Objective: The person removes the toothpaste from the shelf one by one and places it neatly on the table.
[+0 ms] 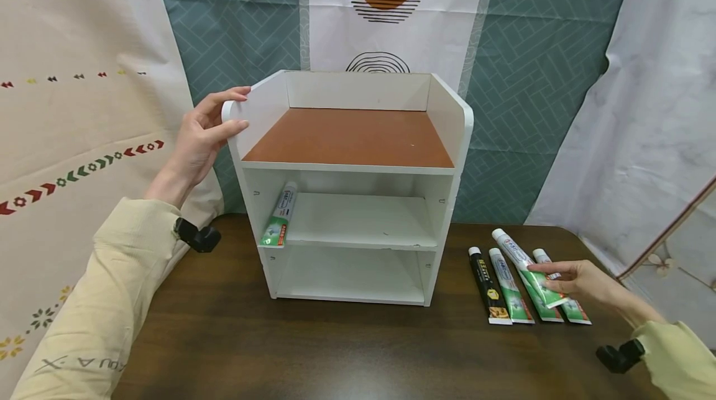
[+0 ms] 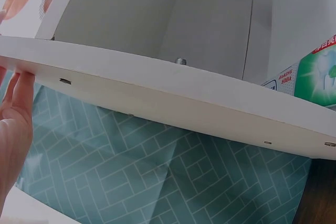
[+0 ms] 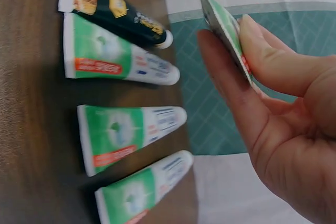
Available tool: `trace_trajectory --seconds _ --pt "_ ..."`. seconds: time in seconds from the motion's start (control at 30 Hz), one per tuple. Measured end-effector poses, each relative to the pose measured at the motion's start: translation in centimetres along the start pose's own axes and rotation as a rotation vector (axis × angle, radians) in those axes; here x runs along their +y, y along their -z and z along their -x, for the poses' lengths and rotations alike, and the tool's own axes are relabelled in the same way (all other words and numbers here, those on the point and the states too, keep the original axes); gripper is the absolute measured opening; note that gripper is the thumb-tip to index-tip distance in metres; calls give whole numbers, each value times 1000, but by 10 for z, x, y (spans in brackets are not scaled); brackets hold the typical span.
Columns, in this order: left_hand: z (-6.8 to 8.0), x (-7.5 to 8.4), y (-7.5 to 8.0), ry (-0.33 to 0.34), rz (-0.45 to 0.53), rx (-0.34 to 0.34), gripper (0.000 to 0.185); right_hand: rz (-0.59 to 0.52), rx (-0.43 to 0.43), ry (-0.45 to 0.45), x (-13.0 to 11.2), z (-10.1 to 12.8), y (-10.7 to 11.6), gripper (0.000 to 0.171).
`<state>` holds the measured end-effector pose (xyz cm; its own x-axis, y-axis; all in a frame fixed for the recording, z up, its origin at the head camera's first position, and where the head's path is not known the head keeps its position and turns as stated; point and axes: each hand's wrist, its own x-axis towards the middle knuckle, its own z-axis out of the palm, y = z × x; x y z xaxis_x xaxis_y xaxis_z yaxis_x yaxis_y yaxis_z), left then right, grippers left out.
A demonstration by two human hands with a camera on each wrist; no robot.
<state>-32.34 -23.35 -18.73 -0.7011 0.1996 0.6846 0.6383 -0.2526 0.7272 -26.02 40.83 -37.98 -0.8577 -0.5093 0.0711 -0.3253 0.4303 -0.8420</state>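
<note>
My left hand point(image 1: 198, 136) grips the upper edge of the left side panel of a white desktop shelf point(image 1: 358, 169), thumb on the inner side. A green and white toothpaste tube point(image 1: 279, 213) lies on the middle level, along the left wall. On the right, my right hand point(image 1: 584, 288) pinches another green and white toothpaste tube point(image 3: 227, 32) between thumb and fingers, raised above the table. Below it lie a black toothpaste tube point(image 3: 123, 11) and three green and white ones, such as the nearest to the black tube point(image 3: 113, 51), caps toward the back.
The shelf stands on a dark wooden table point(image 1: 347, 350) and has a brown top surface point(image 1: 352, 136). Behind it hangs a green patterned cloth point(image 1: 240, 21) with a white panel. Pale cloths hang left and right, and a thin wooden rod point(image 1: 665, 229) slants at the right edge.
</note>
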Motion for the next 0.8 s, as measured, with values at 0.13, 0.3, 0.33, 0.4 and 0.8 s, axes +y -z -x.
trace_trajectory --seconds 0.13,0.3,0.33,0.4,0.8 --pt "0 0 0 1 4 0 35 -2 80 -85 7 5 -3 39" --pt "0 -1 0 2 -1 -5 35 -16 141 -176 16 12 -1 43" --pt "0 -1 0 1 -5 -5 35 -18 145 -183 18 14 0 43" --pt "0 -2 0 1 -10 -3 35 -18 159 -197 23 17 4 44" --pt "-1 0 0 -5 2 -4 34 266 259 -214 51 42 31 35"
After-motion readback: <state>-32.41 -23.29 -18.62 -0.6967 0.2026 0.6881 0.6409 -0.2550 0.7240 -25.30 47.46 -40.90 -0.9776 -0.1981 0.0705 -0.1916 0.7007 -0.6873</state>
